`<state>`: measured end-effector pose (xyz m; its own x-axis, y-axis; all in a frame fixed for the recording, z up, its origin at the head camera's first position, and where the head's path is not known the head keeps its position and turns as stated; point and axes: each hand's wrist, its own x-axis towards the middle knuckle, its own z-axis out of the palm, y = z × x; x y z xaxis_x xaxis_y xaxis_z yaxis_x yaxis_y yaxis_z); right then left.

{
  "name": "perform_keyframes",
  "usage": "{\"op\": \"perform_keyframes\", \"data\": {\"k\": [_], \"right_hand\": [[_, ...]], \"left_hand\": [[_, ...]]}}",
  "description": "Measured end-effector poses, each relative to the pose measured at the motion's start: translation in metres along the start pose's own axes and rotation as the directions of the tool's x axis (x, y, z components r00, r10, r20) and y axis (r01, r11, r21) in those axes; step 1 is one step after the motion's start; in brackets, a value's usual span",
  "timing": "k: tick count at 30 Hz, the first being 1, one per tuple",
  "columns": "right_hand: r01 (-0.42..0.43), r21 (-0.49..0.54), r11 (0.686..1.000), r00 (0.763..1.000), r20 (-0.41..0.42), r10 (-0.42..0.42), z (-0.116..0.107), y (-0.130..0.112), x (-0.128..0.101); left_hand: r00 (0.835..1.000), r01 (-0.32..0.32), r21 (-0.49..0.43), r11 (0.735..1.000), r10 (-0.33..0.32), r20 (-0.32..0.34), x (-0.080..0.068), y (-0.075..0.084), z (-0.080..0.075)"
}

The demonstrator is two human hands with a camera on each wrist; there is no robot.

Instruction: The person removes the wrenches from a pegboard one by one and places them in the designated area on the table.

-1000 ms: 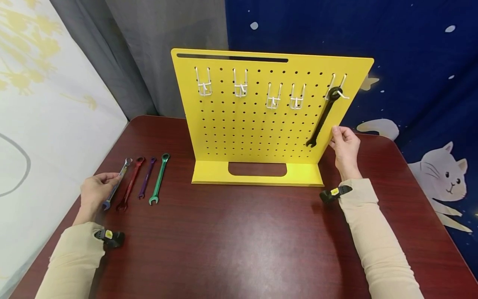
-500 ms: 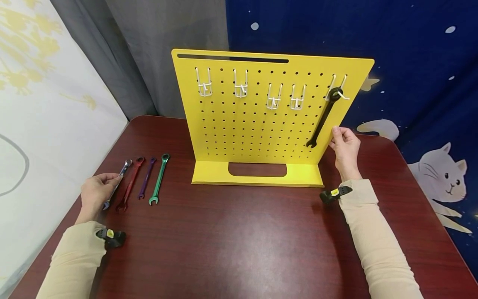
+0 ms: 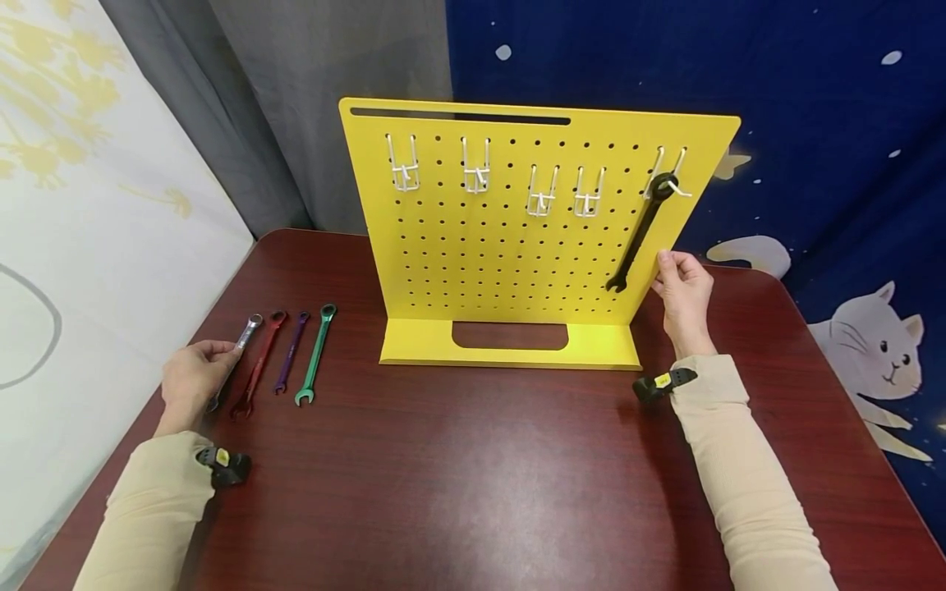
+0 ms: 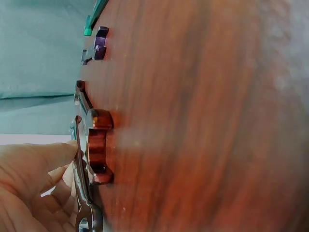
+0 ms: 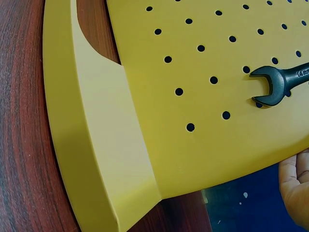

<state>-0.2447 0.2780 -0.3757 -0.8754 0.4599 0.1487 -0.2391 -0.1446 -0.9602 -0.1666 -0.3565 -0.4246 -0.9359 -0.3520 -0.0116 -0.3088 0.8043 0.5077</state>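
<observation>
A: head cam, left hand [image 3: 190,379] has its fingers curled round the silver wrench [image 3: 247,332] at the desk [image 3: 473,476] edge, beside the red wrench [image 3: 259,361]?

B: yep. Left wrist cam: fingers [image 4: 43,159] pinch its shaft. Right wrist cam: right hand [image 5: 295,186] grips the yellow pegboard [image 5: 203,121] edge, near the black wrench [image 5: 280,84]

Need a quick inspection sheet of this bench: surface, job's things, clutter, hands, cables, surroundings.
Surface: dark red wooden table.
Job's things: silver wrench, red wrench, purple wrench, green wrench lie side by side; black wrench hangs on the yellow pegboard; four hooks bare.
Clutter: nothing seen.
Hands: left hand pinches the silver wrench; right hand grips the pegboard's edge.
Cables: nothing seen.
Surroundings: grey curtain, blue cat-print cloth.
</observation>
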Motion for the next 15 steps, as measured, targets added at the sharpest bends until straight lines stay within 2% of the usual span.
{"op": "perform_keyframes", "data": {"k": [5,15], "right_hand": [[-0.008,0.022,1.000,1.000,-0.001,0.008,-0.0004,-0.0008,-0.0001],[-0.002,-0.016,1.000,1.000,-0.007,0.001,0.0003,-0.0002,-0.0003]], "left_hand": [[1.000,0.009,0.007,1.000,-0.009,0.001,0.0004,0.0009,-0.0002],[1.000,-0.002,0.024,1.000,0.002,-0.009,0.0024,0.0008,0.0002]]}}
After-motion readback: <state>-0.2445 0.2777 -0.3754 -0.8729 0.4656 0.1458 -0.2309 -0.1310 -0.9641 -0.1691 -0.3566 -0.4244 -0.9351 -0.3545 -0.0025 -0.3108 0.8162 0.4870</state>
